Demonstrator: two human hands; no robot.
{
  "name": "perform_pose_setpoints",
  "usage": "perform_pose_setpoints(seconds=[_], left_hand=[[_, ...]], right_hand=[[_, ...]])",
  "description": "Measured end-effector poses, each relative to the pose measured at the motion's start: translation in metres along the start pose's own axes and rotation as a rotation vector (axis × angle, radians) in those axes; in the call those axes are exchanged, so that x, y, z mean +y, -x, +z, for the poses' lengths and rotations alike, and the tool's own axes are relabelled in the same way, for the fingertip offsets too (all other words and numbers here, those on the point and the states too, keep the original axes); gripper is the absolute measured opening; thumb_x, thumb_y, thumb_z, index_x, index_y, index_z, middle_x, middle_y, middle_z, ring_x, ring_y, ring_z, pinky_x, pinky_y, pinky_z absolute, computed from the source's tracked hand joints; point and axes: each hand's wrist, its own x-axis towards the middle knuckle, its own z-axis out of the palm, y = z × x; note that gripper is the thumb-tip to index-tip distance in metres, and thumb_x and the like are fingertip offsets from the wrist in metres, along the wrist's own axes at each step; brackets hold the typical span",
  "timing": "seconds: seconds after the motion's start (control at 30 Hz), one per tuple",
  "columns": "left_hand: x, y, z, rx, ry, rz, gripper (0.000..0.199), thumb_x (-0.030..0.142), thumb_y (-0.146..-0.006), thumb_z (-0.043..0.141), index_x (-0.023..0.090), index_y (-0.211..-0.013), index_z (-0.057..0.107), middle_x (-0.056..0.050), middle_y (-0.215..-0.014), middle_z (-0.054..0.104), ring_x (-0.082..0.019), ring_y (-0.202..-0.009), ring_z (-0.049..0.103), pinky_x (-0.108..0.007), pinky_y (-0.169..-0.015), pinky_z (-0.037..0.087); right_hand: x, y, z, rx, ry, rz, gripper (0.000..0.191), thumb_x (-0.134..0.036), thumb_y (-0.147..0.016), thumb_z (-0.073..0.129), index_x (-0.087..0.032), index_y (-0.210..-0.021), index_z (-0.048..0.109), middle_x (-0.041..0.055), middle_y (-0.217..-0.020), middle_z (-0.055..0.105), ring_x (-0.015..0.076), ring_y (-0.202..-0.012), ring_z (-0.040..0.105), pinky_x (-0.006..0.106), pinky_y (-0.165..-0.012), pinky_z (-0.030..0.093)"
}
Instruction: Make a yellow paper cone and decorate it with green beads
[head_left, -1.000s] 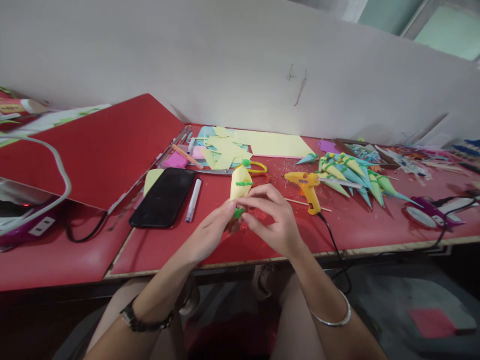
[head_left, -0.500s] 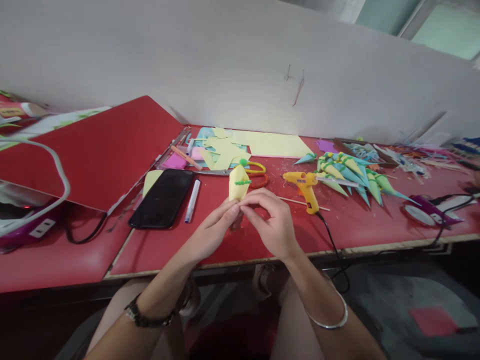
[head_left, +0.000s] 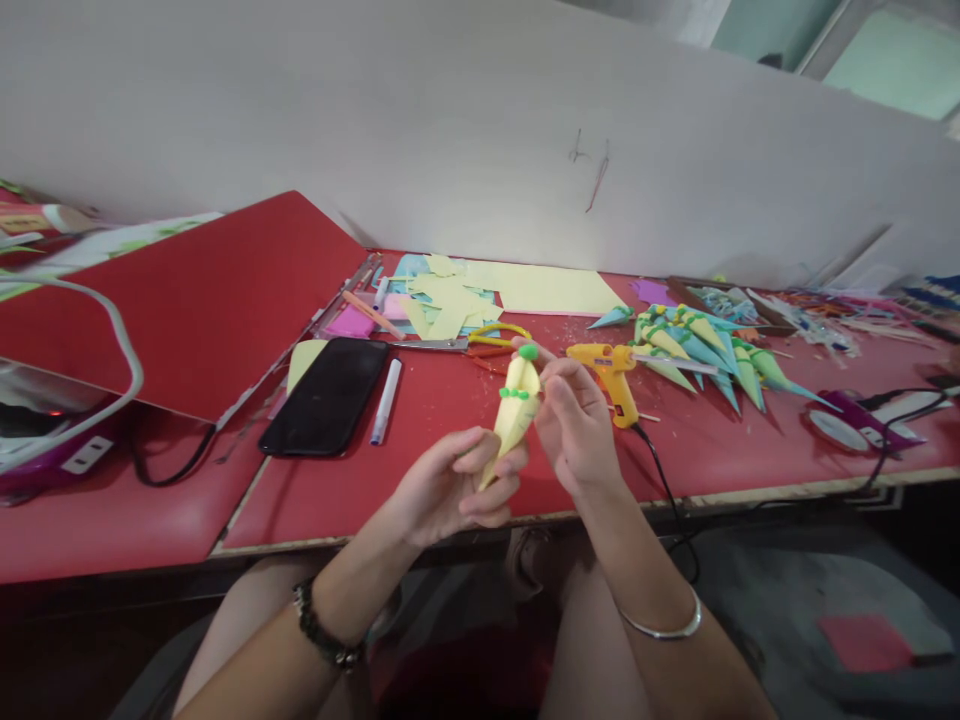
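Observation:
A yellow paper cone (head_left: pixel 513 418) with a green ball at its top and a green beaded trim around it is held over the front of the table, point down. My left hand (head_left: pixel 457 485) is closed around its lower, narrow end. At the cone's upper right edge, my right hand (head_left: pixel 576 425) has its fingers curled, thumb and fingertips on the paper; the exact contact is partly hidden. Behind the cone lie scissors (head_left: pixel 501 332) with yellow and red handles. A yellow glue gun (head_left: pixel 616 385) rests to the right of my right hand.
Finished blue and yellow cones (head_left: pixel 697 345) lie heaped at the right. A black phone (head_left: pixel 324 398) and a white marker (head_left: pixel 385 402) are on the left. Paper scraps (head_left: pixel 446 305) and a yellow sheet (head_left: pixel 555 288) lie along the wall. A red board (head_left: pixel 225 290) leans at the left.
The cone has come down and right, now tilted with its length showing. My left hand has turned palm up around its tip; my right hand has moved up to its top edge.

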Motion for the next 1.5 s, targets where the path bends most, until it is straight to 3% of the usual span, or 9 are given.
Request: perform_pose_setpoints(seconds=[0.1,0.23,0.43,0.63,0.77,0.93,1.23,1.37,1.5], left_hand=[[-0.006,-0.003,0.001,0.028,-0.066,-0.023,0.054,0.042,-0.069,0.061,0.016,-0.048,0.020,0.000,-0.070,0.048,-0.002,-0.043,0.036,-0.015,-0.036,0.028],[-0.007,-0.005,0.000,0.141,-0.302,0.063,0.050,0.051,-0.069,0.061,0.017,-0.049,0.030,-0.003,-0.071,0.050,-0.012,-0.065,0.051,-0.023,-0.054,0.046],[-0.005,-0.010,-0.005,0.297,-0.409,0.166,0.037,0.048,-0.073,0.060,0.018,-0.059,0.043,0.003,-0.067,0.043,-0.013,-0.074,0.049,-0.026,-0.067,0.049],[-0.005,-0.014,-0.011,0.451,-0.524,0.242,0.022,0.038,-0.074,0.060,0.017,-0.073,0.054,0.002,-0.076,0.052,-0.009,-0.070,0.047,-0.019,-0.063,0.040],[-0.006,-0.012,-0.014,0.361,-0.487,0.095,0.034,0.046,-0.073,0.060,0.016,-0.064,0.047,0.007,-0.055,0.032,-0.005,-0.048,0.026,-0.018,-0.044,0.024],[-0.007,-0.012,-0.012,0.369,-0.499,0.055,0.042,0.058,-0.071,0.055,0.016,-0.067,0.049,0.009,-0.052,0.025,-0.006,-0.047,0.020,-0.019,-0.042,0.019],[-0.002,-0.011,-0.008,0.297,-0.938,0.171,0.029,0.040,-0.074,0.056,0.015,-0.083,0.066,0.001,-0.072,0.061,-0.013,-0.068,0.051,-0.023,-0.067,0.041],[-0.001,-0.011,-0.008,0.385,-0.983,0.217,0.028,0.038,-0.071,0.058,0.015,-0.085,0.066,-0.001,-0.082,0.066,-0.016,-0.076,0.056,-0.024,-0.070,0.044],[-0.001,-0.011,-0.008,0.490,-1.001,0.262,0.028,0.038,-0.068,0.060,0.015,-0.083,0.065,-0.003,-0.081,0.067,-0.017,-0.075,0.059,-0.024,-0.068,0.046]], right_hand=[[-0.005,0.003,0.001,-0.045,0.043,0.072,0.014,-0.036,-0.080,0.055,-0.024,-0.076,0.050,0.0027,-0.099,0.063,0.0158,-0.088,0.062,0.028,-0.061,0.053],[-0.008,0.006,-0.001,-0.005,0.119,0.147,0.011,-0.033,-0.078,0.058,-0.023,-0.077,0.054,0.0027,-0.099,0.062,0.0111,-0.069,0.061,0.015,-0.030,0.034],[-0.001,0.002,-0.002,0.116,0.259,-0.039,0.003,-0.025,-0.076,0.060,-0.023,-0.075,0.058,0.0024,-0.090,0.063,0.0153,-0.090,0.060,0.027,-0.068,0.051],[0.005,0.002,-0.003,0.135,0.092,-0.025,0.003,-0.024,-0.077,0.060,-0.023,-0.078,0.058,0.0017,-0.092,0.065,0.0150,-0.091,0.062,0.030,-0.075,0.051],[0.005,0.005,0.002,0.092,0.072,0.037,0.004,-0.024,-0.076,0.062,-0.022,-0.077,0.059,0.0020,-0.094,0.066,0.0144,-0.087,0.063,0.031,-0.076,0.052],[0.006,0.008,0.007,0.080,0.022,0.069,0.002,-0.023,-0.076,0.062,-0.022,-0.076,0.061,0.0011,-0.093,0.065,0.0130,-0.091,0.061,0.027,-0.080,0.049],[-0.002,0.009,0.010,0.005,0.200,-0.040,0.004,-0.022,-0.076,0.061,-0.023,-0.072,0.062,0.0013,-0.111,0.056,0.0163,-0.109,0.050,0.034,-0.094,0.040],[-0.001,0.003,0.003,0.156,0.188,-0.151,0.005,-0.027,-0.076,0.062,-0.024,-0.072,0.061,-0.0006,-0.091,0.055,0.0114,-0.089,0.053,0.027,-0.082,0.044],[0.002,0.000,-0.004,0.333,0.128,-0.040,0.009,-0.031,-0.076,0.061,-0.023,-0.076,0.060,-0.0031,-0.069,0.053,0.0080,-0.062,0.049,0.023,-0.062,0.045]])
